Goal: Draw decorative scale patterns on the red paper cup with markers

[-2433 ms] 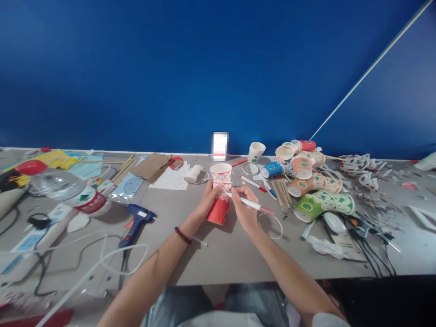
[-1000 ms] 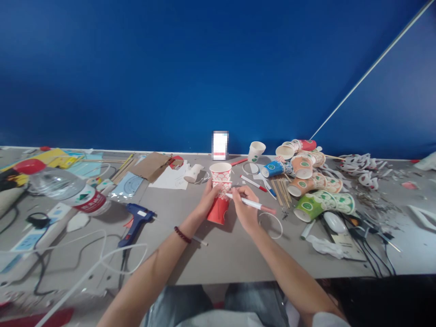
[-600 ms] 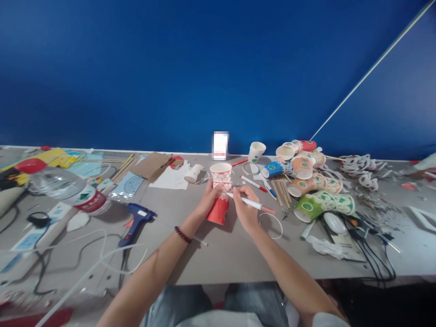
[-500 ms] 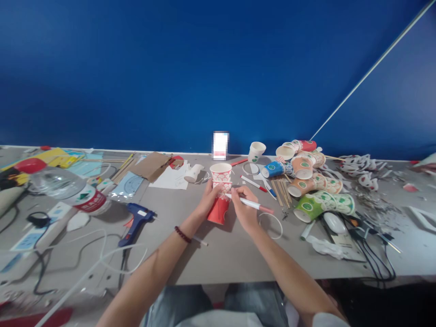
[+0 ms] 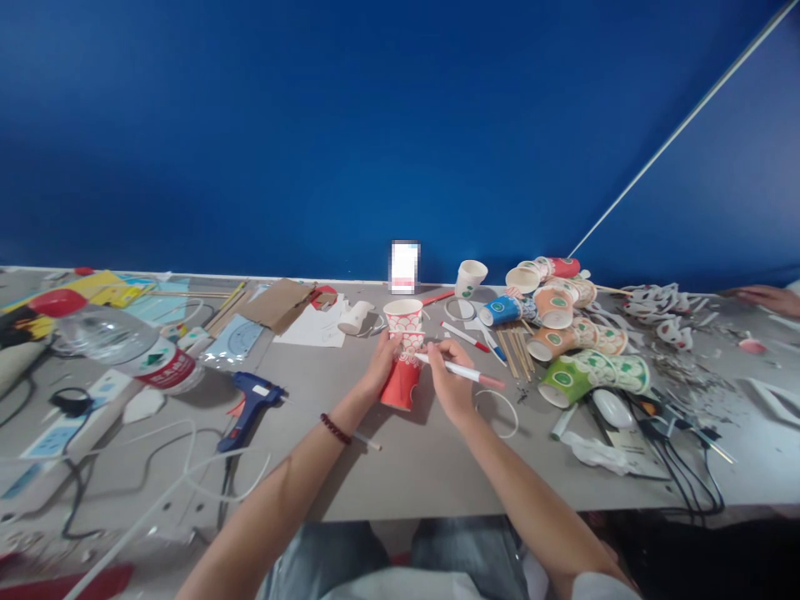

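My left hand (image 5: 379, 367) is wrapped round the left side of joined red and white paper cups (image 5: 401, 385), a patterned one above a red one, held a little tilted over the table. In my right hand (image 5: 451, 385) is a white marker (image 5: 461, 370) with a reddish end. Its tip points left, at the middle of the cups; whether it touches them is too small to tell. Behind the cups a blurred, bright phone-like screen (image 5: 405, 268) stands against the blue wall.
To the left lie a blue glue gun (image 5: 251, 407), a bottle (image 5: 131, 346) and a power strip (image 5: 59, 437). At the right are several paper cups (image 5: 566, 379), wooden sticks (image 5: 516, 353) and cables. Another person's hand (image 5: 767, 297) shows at the far right edge.
The marker tip has drawn slightly back to the right from the cups, and the cups have shifted a little. At the far right, the other person's hand has come further into view.
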Motion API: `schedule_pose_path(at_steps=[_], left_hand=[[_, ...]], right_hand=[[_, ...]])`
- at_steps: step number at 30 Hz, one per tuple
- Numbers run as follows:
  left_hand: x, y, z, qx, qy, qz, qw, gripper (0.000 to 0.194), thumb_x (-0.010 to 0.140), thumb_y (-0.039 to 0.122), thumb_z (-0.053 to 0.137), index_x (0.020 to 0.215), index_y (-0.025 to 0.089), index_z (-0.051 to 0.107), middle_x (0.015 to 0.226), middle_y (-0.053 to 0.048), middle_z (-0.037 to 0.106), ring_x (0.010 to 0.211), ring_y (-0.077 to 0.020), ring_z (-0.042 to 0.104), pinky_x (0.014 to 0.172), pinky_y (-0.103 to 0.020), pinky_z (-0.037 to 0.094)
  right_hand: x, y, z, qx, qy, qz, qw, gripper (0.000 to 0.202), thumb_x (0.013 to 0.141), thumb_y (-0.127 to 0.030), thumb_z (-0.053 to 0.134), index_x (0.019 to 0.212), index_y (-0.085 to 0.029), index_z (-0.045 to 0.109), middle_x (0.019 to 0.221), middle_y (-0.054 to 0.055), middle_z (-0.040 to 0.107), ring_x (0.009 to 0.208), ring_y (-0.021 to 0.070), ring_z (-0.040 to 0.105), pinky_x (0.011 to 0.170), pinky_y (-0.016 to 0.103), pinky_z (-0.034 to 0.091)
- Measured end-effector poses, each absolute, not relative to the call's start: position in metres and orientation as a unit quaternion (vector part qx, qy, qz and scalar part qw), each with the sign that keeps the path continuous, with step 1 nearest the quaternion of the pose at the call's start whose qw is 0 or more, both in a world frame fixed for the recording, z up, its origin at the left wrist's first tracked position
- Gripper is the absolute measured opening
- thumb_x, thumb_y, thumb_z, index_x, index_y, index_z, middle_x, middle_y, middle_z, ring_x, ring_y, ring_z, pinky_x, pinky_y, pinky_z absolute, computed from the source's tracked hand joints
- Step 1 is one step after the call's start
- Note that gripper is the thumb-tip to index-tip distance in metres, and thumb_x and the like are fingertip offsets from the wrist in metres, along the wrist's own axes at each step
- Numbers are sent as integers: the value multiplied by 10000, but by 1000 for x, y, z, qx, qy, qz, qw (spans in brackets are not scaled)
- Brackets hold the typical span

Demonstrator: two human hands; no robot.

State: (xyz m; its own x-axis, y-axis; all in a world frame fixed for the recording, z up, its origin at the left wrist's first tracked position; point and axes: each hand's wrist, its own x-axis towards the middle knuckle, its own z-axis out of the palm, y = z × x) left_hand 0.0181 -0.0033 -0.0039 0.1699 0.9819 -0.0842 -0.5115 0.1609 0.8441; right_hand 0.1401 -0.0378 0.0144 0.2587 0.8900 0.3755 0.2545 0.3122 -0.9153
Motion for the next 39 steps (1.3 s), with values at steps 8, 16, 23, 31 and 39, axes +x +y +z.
schedule_pose_path(at_steps=[8,16,23,31,39], left_hand=[[17,-5,0,347,335,548,684,315,773,434,654,962,207,544,845,-27,662,683,-169,635,632,-293,494],[15,-3,-3,348,355,554,668,328,742,375,698,969,207,532,820,-21,652,671,-158,627,642,-288,480],[16,-4,-3,330,363,558,669,345,743,340,688,1017,215,520,869,-15,631,745,-162,624,705,-301,474],[16,-5,-1,328,344,552,685,203,764,329,638,902,203,560,837,-7,633,750,-158,609,719,-284,460],[17,-5,-1,346,358,541,678,313,725,336,689,970,196,555,835,-12,641,724,-167,609,719,-311,447]], right_hand=[[139,-37,13,-508,-538,265,619,266,836,-380,547,638,-203,526,628,-2,578,654,159,556,643,293,443],[140,-37,9,-511,-533,276,616,246,829,-396,558,683,-198,561,654,6,607,661,164,568,642,301,451],[140,-38,11,-510,-545,274,607,251,834,-390,550,675,-195,565,636,-1,592,623,151,533,614,292,434],[139,-38,13,-523,-551,269,592,230,825,-375,557,690,-190,578,653,5,602,607,146,535,610,288,434],[138,-36,11,-524,-535,273,604,260,817,-392,564,652,-193,538,632,-1,588,597,142,521,592,283,419]])
